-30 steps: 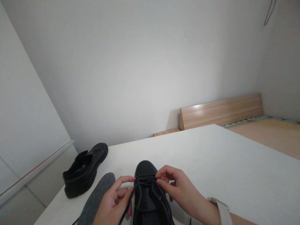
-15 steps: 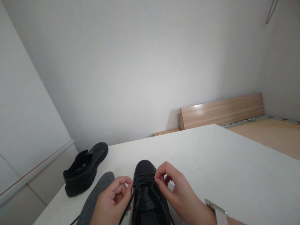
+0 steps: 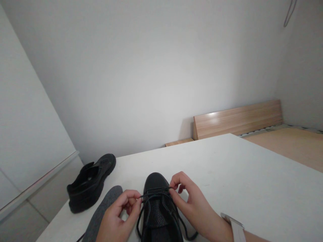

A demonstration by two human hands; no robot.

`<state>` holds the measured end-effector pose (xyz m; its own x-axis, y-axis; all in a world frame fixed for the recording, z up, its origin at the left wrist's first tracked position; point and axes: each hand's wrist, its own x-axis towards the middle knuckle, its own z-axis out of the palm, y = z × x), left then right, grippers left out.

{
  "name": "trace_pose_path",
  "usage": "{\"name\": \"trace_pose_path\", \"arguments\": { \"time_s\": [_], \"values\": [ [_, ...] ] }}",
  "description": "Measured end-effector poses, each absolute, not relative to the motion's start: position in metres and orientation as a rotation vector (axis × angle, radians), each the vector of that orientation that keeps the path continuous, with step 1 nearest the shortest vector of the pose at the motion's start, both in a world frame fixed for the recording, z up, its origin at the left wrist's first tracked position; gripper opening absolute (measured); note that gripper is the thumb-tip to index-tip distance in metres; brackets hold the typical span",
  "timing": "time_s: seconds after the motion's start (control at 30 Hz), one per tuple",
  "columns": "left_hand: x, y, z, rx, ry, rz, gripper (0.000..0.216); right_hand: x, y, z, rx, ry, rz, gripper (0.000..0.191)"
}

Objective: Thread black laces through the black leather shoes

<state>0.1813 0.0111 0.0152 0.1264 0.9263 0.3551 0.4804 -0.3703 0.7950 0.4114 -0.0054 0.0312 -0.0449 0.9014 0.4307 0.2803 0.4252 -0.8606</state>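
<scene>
A black shoe [image 3: 156,181] stands on the white table with its toe pointing away from me and its heel cut off by the bottom edge. Black shoelace [image 3: 155,190] runs across the shoe's front between my two hands. On the left side, my left hand [image 3: 123,211] pinches the lace between thumb and forefinger. My right hand [image 3: 188,196] pinches it at the shoe's right side, a little higher. Loose loops of lace hang down both sides of the shoe. A grey insole [image 3: 107,203] lies left of the shoe, partly behind my left hand.
A second black shoe [image 3: 92,181] sits at the table's left edge. The white table [image 3: 239,181] extends to the right. Beyond it are a wooden headboard [image 3: 237,119] and a tan bed base [image 3: 290,144]. A white wall [image 3: 164,74] rises behind.
Both hands have moved slightly apart, drawing the lace out in a line over the shoe. The lace loops at both sides now show more.
</scene>
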Motion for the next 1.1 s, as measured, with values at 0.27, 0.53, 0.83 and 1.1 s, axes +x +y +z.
{"name": "trace_pose_path", "arguments": {
  "time_s": [0.27,0.53,0.83,1.1],
  "values": [
    [0.171,0.013,0.015,2.024,1.426,1.216,0.025,0.415,0.001,0.029,-1.096,-1.511,0.777,0.013],
    [0.175,0.014,0.014,1.973,1.359,1.081,0.029,0.417,0.004,0.03,-1.122,-1.571,0.898,0.017],
    [0.176,0.012,0.017,1.831,1.365,1.138,0.036,0.42,0.009,0.03,-1.141,-1.483,0.86,0.022],
    [0.174,0.01,0.03,1.656,1.435,1.258,0.047,0.429,0.015,0.033,-1.109,-1.38,0.915,0.03]
  ]
}}
